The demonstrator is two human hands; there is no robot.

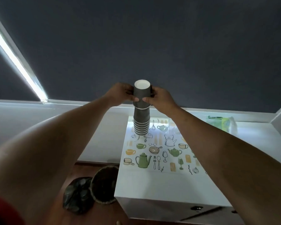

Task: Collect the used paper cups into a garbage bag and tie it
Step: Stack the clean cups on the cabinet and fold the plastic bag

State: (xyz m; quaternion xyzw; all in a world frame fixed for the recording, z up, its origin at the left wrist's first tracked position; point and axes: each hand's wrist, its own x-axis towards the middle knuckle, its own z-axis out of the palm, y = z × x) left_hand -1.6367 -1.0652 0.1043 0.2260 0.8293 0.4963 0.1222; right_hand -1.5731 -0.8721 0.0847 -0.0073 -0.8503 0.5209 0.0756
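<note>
Both hands (pixel 120 93) (pixel 161 98) pinch top cup (pixel 142 90) on stack (pixel 141 122); basket (pixel 104 185), bag (pixel 78 195) below table (pixel 152 189).

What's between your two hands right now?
In the head view, the top cup of the upside-down cup stack sits between the left hand and right hand; both hold it.
</note>
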